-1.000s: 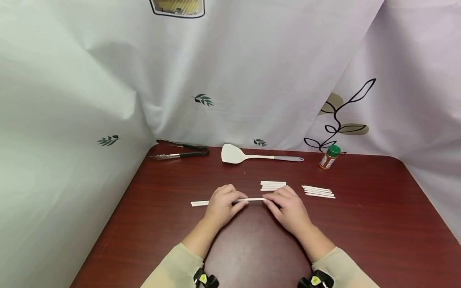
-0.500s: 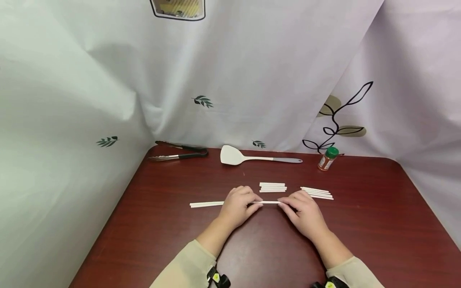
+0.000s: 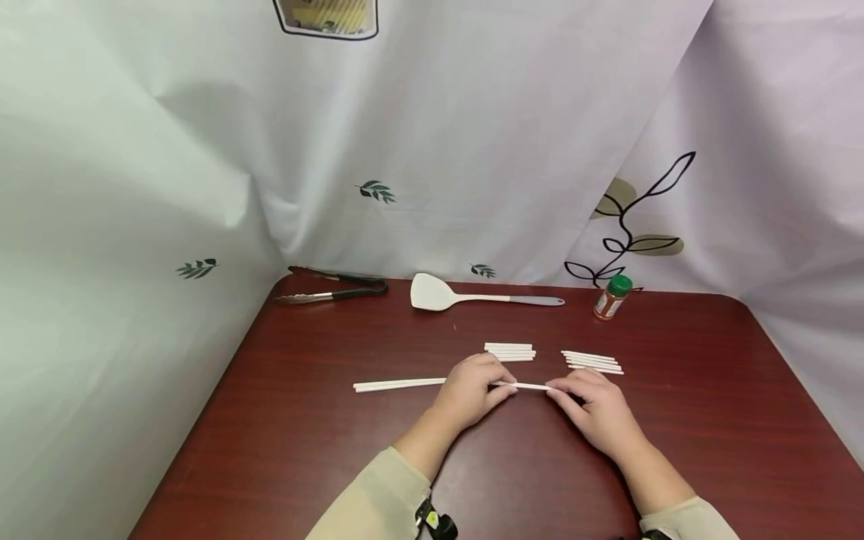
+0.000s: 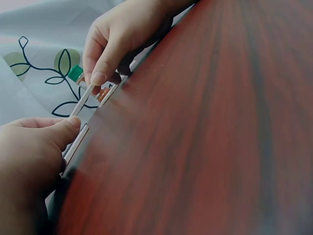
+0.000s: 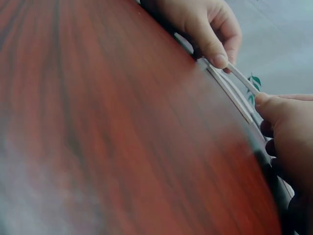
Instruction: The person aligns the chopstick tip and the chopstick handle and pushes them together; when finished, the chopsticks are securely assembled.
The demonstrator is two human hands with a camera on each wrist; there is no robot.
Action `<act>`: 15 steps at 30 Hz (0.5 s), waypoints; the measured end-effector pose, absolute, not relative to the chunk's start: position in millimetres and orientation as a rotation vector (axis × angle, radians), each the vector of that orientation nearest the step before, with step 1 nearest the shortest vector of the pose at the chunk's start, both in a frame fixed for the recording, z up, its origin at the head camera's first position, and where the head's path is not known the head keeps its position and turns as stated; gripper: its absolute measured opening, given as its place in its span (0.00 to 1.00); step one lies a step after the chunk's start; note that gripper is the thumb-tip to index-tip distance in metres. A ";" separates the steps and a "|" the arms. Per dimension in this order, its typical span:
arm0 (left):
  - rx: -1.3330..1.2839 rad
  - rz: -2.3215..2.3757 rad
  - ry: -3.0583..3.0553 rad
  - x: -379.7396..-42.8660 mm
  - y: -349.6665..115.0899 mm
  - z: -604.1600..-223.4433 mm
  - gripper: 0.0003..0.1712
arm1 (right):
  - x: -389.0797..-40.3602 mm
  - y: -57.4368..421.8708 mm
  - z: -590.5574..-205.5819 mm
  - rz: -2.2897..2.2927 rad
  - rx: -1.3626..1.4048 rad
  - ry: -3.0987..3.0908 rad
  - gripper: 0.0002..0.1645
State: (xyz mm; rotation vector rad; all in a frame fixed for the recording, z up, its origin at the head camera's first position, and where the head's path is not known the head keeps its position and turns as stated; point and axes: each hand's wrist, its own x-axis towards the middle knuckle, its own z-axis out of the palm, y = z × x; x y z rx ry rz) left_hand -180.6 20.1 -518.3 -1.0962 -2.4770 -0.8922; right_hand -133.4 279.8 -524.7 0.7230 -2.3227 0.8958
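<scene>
My work with these white sticks looks to be partway along. Two rows of sticks (image 3: 398, 385) lie side by side on the table (image 3: 526, 480), running in under my left hand (image 3: 472, 390); I can't see how they end there. A middle pile (image 3: 509, 352) lies just beyond my hands and a right pile (image 3: 592, 362) farther to the right, so I judge there are plenty left to use.

The held stick (image 3: 532, 386) spans the gap between my hands, in front of the middle pile. My left thumb and fingertips pinch it on one side, and my right hand (image 3: 597, 409) pinches the far end the same way. Whether it touches the table, I can't tell. Both forearms reach forward, spread apart at my sleeves, with my palms down and my fingertips turned in toward each other.
</scene>
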 end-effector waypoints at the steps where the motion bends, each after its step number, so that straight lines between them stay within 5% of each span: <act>1: -1.092 -0.890 -2.481 -180.9 22.0 -518.4 0.05 | -133.4 281.6 -524.9 0.894 0.716 -2.327 0.16; 15: -1.143 -0.870 -2.484 -183.1 35.7 -518.8 0.04 | -132.9 296.0 -525.8 0.914 0.714 -2.337 0.19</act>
